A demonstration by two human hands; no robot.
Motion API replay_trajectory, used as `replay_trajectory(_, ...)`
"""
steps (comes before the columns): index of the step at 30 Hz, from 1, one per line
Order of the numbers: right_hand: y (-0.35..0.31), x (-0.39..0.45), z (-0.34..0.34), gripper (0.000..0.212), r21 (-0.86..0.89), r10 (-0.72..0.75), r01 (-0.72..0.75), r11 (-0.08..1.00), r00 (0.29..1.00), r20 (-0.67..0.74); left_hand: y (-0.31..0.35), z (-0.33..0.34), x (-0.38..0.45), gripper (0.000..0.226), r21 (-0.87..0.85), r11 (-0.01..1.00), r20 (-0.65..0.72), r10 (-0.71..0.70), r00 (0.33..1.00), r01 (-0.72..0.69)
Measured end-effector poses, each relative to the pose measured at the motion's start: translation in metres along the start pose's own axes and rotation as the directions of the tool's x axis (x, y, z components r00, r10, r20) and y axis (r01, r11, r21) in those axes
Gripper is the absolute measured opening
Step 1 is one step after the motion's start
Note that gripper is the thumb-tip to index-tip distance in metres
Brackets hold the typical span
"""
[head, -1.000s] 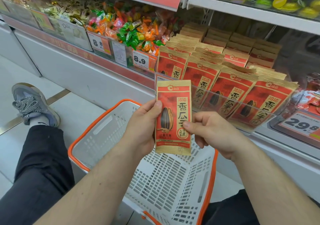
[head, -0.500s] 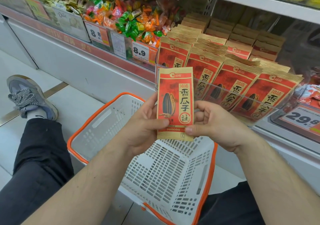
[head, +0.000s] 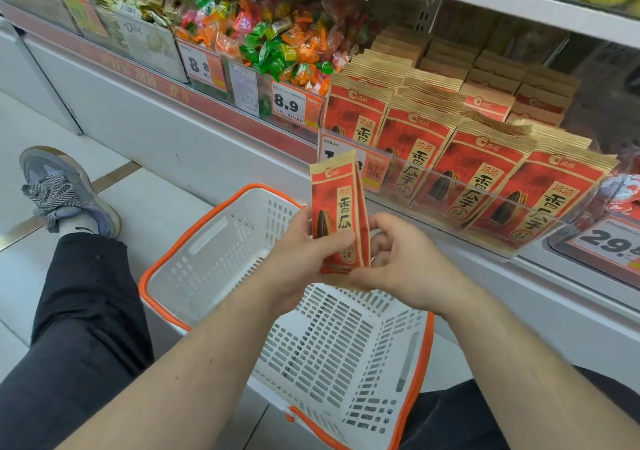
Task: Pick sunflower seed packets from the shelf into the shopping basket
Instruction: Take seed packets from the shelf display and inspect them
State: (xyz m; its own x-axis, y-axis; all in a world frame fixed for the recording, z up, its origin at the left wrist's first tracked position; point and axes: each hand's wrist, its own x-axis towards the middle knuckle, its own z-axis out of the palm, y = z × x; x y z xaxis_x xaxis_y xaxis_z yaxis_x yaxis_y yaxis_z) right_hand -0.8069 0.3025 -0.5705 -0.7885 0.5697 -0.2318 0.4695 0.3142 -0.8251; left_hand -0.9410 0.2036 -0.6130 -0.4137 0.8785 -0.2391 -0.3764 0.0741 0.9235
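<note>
One red and tan sunflower seed packet (head: 337, 203) stands upright above the white shopping basket (head: 221, 241) with the orange rim. My left hand (head: 304, 259) grips its lower half, thumb across the front. My right hand (head: 405, 269) pinches the packet's bottom right corner, its other fingers curled behind. The packet is turned partly edge-on to me. Several rows of the same packets (head: 481, 169) stand on the shelf to the right, behind a clear plastic front rail. The basket holds nothing.
Bins of wrapped candy (head: 277, 41) with price tags 8.9 (head: 287, 105) fill the shelf to the left. A 29.8 tag (head: 613, 241) sits at the right. My left leg and grey sneaker (head: 65, 193) lie on the tiled floor beside the basket.
The packet has turned from facing me flat to partly edge-on and has dropped slightly towards the basket. My right hand slid down to its bottom corner.
</note>
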Motion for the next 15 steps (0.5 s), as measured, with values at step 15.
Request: replay_trajectory(15,-0.010,0.003,0.003,0.034,0.196,-0.040,0.096,0.976,0.962,-0.270,-0.017,0.000,-0.003,0.082,0.101,0.991,0.246,-0.115,0.962,0.093)
